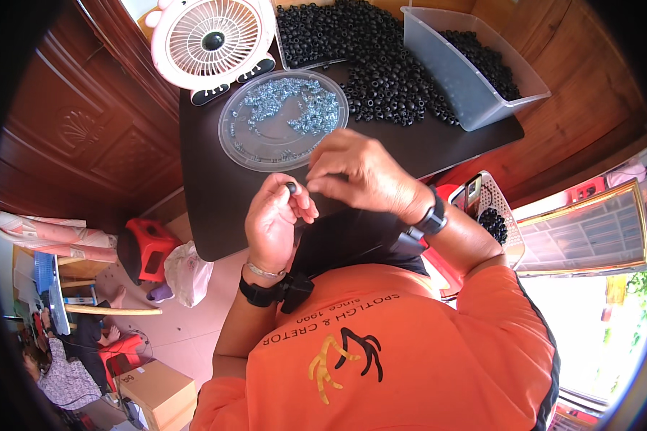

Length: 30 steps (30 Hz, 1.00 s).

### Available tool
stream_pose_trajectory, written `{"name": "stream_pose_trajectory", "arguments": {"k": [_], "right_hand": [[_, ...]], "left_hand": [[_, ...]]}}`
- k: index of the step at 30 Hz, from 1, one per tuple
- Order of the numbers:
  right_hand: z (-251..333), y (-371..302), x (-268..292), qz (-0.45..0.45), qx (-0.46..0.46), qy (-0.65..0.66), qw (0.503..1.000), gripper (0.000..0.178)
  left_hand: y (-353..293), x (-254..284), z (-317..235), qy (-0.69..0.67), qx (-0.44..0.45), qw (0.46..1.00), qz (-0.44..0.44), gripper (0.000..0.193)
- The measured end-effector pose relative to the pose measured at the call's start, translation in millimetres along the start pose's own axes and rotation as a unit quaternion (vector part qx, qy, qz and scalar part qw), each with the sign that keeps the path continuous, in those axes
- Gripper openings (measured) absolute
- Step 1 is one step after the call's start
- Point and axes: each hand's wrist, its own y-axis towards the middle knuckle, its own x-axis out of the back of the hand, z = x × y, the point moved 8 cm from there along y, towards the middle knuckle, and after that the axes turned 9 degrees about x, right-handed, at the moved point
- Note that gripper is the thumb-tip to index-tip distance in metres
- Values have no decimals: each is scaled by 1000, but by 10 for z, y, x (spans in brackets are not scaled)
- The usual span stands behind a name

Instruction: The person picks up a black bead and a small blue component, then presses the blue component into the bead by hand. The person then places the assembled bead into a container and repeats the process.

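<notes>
My left hand (268, 219) is closed, pinching a small round black piece (291, 187) between thumb and fingertips, just over the near part of the table. My right hand (370, 172) is close beside it on the right. Its thumb and fingers are bent together, and whatever they grip, if anything, is too small to make out. Beyond both hands lies a shallow round clear tray (228, 136) with many tiny shiny bluish pieces (318, 108) scattered in it. A large heap of small black round pieces (384, 86) spreads behind and right of the tray.
A white fan (183, 54) stands at the dark table's (216, 208) far left. A translucent bin (449, 82) of black pieces sits far right; a white basket (510, 215) stands right of the table. At lower left are a red stool (154, 248), a cardboard box (158, 388) and another person (72, 373).
</notes>
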Motion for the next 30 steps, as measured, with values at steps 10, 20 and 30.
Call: {"name": "stream_pose_trajectory", "arguments": {"k": [10, 20, 30], "right_hand": [[-1224, -150, 418, 84, -128, -266, 952, 12], [-1273, -150, 507, 27, -100, -268, 958, 9], [-713, -142, 206, 12, -231, 267, 935, 8]], "left_hand": [[-16, 43, -96, 68, -38, 997, -29, 20], [-12, -11, -76, 90, -16, 996, -21, 20], [27, -153, 11, 98, 18, 994, 34, 21]]}}
